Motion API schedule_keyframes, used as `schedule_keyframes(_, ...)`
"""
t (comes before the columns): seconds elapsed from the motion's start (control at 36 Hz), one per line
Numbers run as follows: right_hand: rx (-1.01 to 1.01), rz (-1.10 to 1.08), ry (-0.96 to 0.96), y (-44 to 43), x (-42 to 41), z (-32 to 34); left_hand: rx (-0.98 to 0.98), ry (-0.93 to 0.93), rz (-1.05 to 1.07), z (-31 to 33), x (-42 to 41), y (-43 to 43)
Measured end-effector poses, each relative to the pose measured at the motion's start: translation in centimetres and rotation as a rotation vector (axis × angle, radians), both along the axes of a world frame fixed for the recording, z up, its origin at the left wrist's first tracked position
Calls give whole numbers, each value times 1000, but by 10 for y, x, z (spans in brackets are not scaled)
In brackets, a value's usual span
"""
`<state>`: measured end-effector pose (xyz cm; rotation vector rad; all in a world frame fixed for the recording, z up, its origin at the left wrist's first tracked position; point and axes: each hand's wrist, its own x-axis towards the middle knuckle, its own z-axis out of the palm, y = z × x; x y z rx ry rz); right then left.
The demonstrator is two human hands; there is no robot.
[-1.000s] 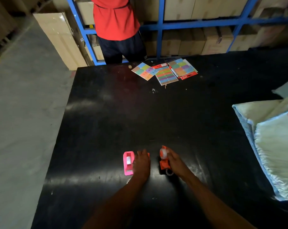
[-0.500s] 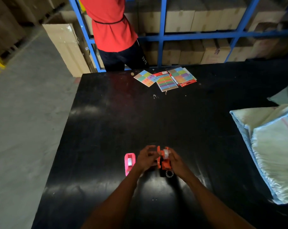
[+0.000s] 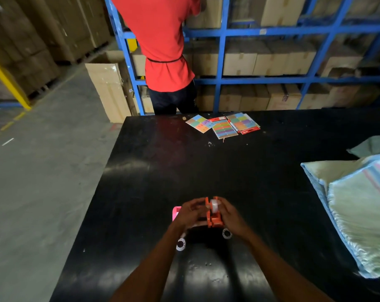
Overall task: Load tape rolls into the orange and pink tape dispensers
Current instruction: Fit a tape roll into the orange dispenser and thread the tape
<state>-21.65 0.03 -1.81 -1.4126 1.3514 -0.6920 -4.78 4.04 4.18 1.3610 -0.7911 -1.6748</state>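
Hands together over the near middle of the black worktop [image 3: 141,192], both on the orange tape dispenser [image 3: 214,219]. Left hand [image 3: 190,213] curled around the dispenser's left side, fingers bent toward its top. Right hand [image 3: 230,216] wrapped around the right side, thumb up near the roll. Whitish tape roll [image 3: 213,204] seated at the top end of the orange dispenser, between its two side walls. Dispenser apparently lifted just off the worktop, though contact underneath cannot be told.

Pink tape dispenser [image 3: 176,212] lying on the worktop just left of the left hand, mostly hidden behind it; only a pink corner visible. Whether loaded or not, cannot tell.

Two loose tape rolls flat on the worktop: one [image 3: 180,244] near the left wrist, another [image 3: 226,233] just below the right hand. Both white rings with dark centres.

Far edge of the worktop: packs of coloured sticky notes [image 3: 225,127] fanned out and overlapping, some with red card backing. Right side: pale woven sacks [image 3: 359,210] with blue edging, stacked and overhanging the frame.

Beyond the worktop, a person in a red shirt [image 3: 163,44] facing blue shelving [image 3: 221,62] packed with cardboard boxes. Tall carton [image 3: 107,90] leaning beside the shelving on the grey concrete floor [image 3: 32,182].
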Motion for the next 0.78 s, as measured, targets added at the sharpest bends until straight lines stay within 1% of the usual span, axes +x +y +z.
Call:
schedule_keyframes(0.08, -37, 45, 39, 13, 7, 32, -22, 13, 8, 5, 3, 10)
schedule_keyframes(0.17, -76, 86, 72, 18, 9, 44, -40, 22, 8, 15, 5, 18)
schedule_keyframes(0.36, -87, 72, 69, 30, 17, 55, -46, 57, -17, 33, 13, 31)
schedule_keyframes(0.53, -78, 101, 92, 40, 25, 72, -57, 36, -39, 44, 20, 36)
schedule_keyframes(0.78, -9, 88, 69, 44, 33, 79, -87, 67, -17, 44, 21, 46)
